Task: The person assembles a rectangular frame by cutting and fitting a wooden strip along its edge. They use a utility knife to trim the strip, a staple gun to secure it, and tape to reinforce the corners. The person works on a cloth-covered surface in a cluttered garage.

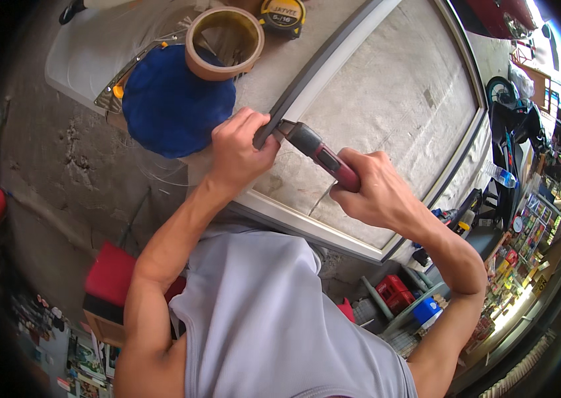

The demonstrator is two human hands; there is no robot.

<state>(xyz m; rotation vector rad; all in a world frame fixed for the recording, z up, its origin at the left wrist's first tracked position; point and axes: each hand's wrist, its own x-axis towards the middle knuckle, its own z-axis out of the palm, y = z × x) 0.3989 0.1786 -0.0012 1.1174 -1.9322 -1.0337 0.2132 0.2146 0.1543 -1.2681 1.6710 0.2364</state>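
Observation:
A dark grey strip (310,69) runs along the left side of a pale metal frame (386,255). My left hand (242,149) is closed on the near end of this strip, thumb and fingers pinching it. In my right hand (376,186) is a red-and-black utility knife (323,154), gripped by its handle. Its metal tip points up and left, right by the strip's end and my left thumb. Whether the tip touches the strip, I cannot tell. Inside the frame shows a stained, light grey surface (386,99).
Left of the frame lie a round blue cloth-like thing (177,103), a roll of brown tape (224,43) and a yellow-black tape measure (282,16). A red seat (111,275) stands lower left. Red (393,294) and blue crates sit lower right; a motorbike (512,126) is farther right.

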